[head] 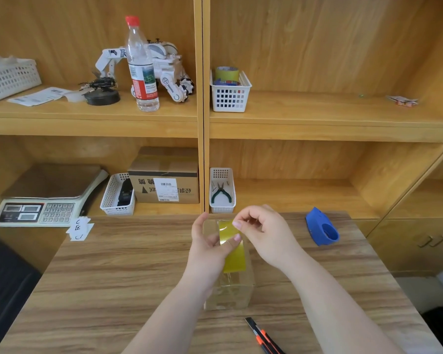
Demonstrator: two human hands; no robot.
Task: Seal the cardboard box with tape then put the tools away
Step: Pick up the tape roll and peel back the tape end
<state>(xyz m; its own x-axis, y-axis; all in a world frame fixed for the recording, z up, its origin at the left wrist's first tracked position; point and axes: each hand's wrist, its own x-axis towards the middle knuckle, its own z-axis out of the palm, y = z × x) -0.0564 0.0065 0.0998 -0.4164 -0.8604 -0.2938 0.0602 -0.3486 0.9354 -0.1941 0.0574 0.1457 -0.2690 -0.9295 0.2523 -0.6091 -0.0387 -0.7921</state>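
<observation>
A small cardboard box [230,292] stands on the wooden table [113,277], partly hidden by my arms. A roll of yellow tape [232,249] is held upright over the box's top. My left hand [210,244] grips the roll from the left, thumb on its face. My right hand [264,231] pinches at the roll's upper edge with thumb and forefinger. A blue tape dispenser [321,227] lies at the table's far right. An orange and black utility knife [265,337] lies near the front edge.
Shelves stand behind the table. A white basket with pliers [221,192] sits just beyond my hands, a basket of tape rolls [229,92] above it. A scale [46,198], a brown carton [165,178], a water bottle [141,65] and a toy robot [164,67] fill the left shelves.
</observation>
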